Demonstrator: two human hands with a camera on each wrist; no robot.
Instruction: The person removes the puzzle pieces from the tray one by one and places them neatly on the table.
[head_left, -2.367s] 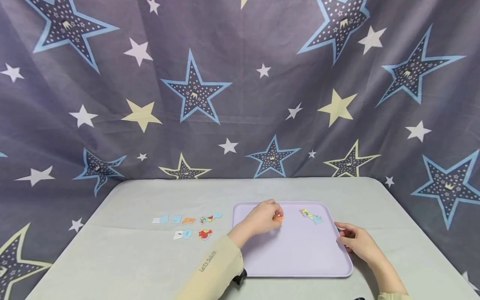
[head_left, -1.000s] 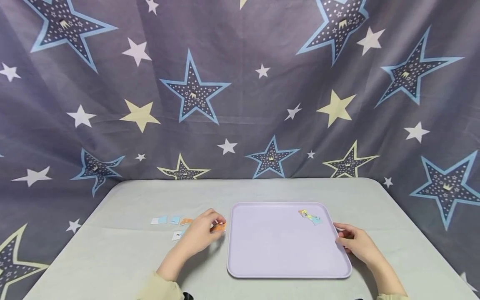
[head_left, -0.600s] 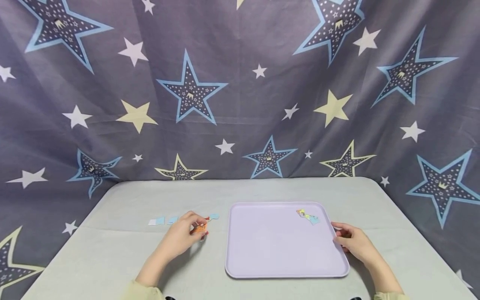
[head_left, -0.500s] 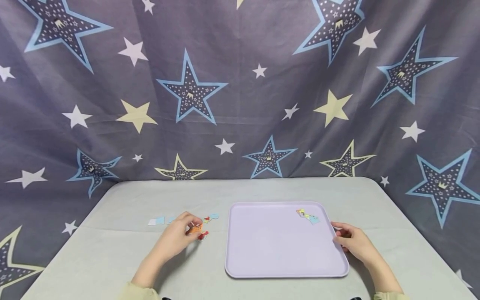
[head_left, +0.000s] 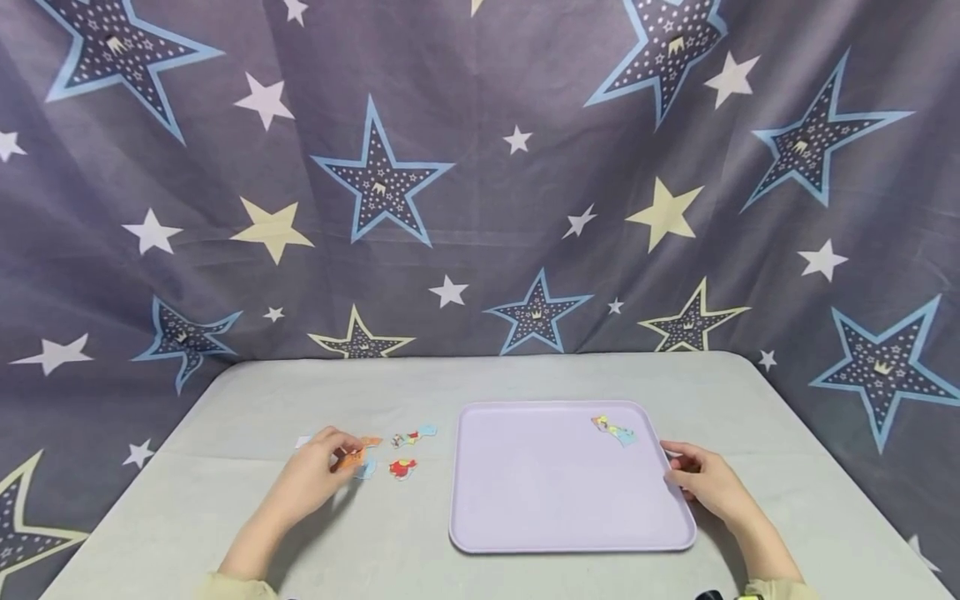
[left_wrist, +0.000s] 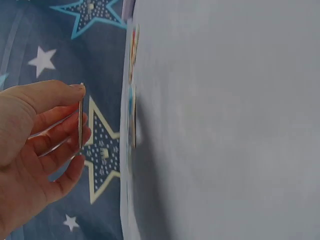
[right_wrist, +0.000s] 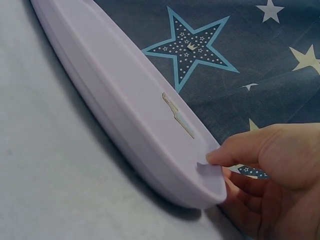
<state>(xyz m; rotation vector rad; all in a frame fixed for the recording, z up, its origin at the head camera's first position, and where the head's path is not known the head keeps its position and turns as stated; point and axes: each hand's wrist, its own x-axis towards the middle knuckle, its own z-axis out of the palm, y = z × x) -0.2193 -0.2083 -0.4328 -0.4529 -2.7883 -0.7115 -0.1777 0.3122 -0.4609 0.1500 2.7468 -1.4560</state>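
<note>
My left hand (head_left: 307,479) pinches a thin orange puzzle piece (head_left: 349,457) between thumb and fingers, above the left part of the table. In the left wrist view that puzzle piece (left_wrist: 81,117) appears edge-on, clear of the tabletop. Close by the hand lie another orange piece (head_left: 372,442), a light blue piece (head_left: 367,469) and a red piece (head_left: 402,468). The right hand (head_left: 708,482) grips the right rim of a lilac tray (head_left: 562,500), thumb over the edge in the right wrist view. Near the tray's far right corner rests a colourful joined piece (head_left: 615,431).
A multicoloured piece with a light blue end (head_left: 414,436) lies behind the red one. Part of a white piece (head_left: 302,440) shows past the left hand, which hides other pieces. A star-printed curtain (head_left: 480,208) hangs behind the grey table (head_left: 585,379).
The left hand has lifted the orange piece off the tray and carried it left, over the loose pieces. The right hand has stayed at the tray's rim.
</note>
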